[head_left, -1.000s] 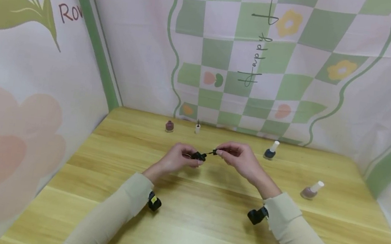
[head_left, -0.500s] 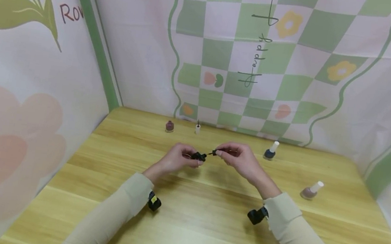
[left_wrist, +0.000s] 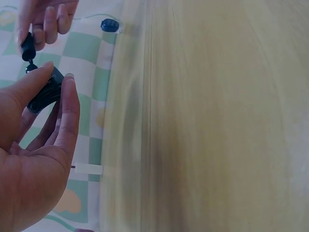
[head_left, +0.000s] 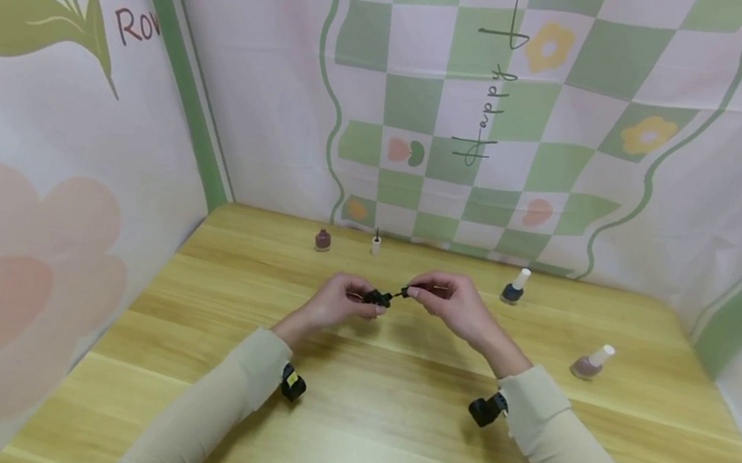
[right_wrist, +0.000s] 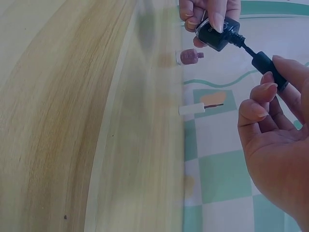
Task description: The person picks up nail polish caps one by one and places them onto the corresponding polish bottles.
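Note:
My left hand grips a small black nail polish bottle, tilted with its neck toward the right hand. Between thumb and fingertips, my right hand pinches the black brush cap. The dark brush stem runs from the cap to the mouth of the bottle, its tip hidden at the neck. Both hands are raised over the wooden table. Behind the left hand stand an uncapped plum nail polish bottle and a white brush cap with its brush pointing up.
Toward the back right stands a dark blue nail polish bottle with a white cap. A mauve one, also white-capped, is nearer the right side. A checked green and white cloth hangs along the table's back edge.
My right hand has shifted slightly left and down, bringing the brush cap a little closer to the black bottle. My left hand has hardly moved.

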Demonstrator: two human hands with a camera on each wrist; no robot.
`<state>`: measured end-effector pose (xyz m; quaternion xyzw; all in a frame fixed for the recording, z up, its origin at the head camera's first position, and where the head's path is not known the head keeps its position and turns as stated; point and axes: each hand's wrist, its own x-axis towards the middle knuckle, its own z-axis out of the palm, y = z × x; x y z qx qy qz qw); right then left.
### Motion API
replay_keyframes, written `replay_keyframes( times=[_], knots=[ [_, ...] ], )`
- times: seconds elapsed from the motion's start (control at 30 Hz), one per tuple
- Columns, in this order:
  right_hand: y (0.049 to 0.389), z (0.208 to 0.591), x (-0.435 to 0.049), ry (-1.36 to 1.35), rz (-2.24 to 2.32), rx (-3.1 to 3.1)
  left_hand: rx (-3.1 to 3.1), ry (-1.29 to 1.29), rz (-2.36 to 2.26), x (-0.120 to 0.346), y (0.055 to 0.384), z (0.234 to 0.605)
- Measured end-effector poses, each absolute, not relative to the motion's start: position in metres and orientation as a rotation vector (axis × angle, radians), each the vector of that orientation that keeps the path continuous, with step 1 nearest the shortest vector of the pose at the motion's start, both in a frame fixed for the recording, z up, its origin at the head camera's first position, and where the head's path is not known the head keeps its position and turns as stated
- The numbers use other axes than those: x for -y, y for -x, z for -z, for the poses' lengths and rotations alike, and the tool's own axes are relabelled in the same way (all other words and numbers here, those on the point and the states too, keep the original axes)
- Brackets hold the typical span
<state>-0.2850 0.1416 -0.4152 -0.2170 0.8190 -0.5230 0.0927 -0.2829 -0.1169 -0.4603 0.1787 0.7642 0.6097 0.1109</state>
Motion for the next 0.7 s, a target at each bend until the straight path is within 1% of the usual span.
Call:
replay_keyframes(
  times=[0.7],
  knots=[
    [0.2864, 0.4157, -0.1426, 0.649, 1.548, -2.455, -2.239, -0.484, -1.783, 0.1156, 0.2827, 0.4606]
  ],
)
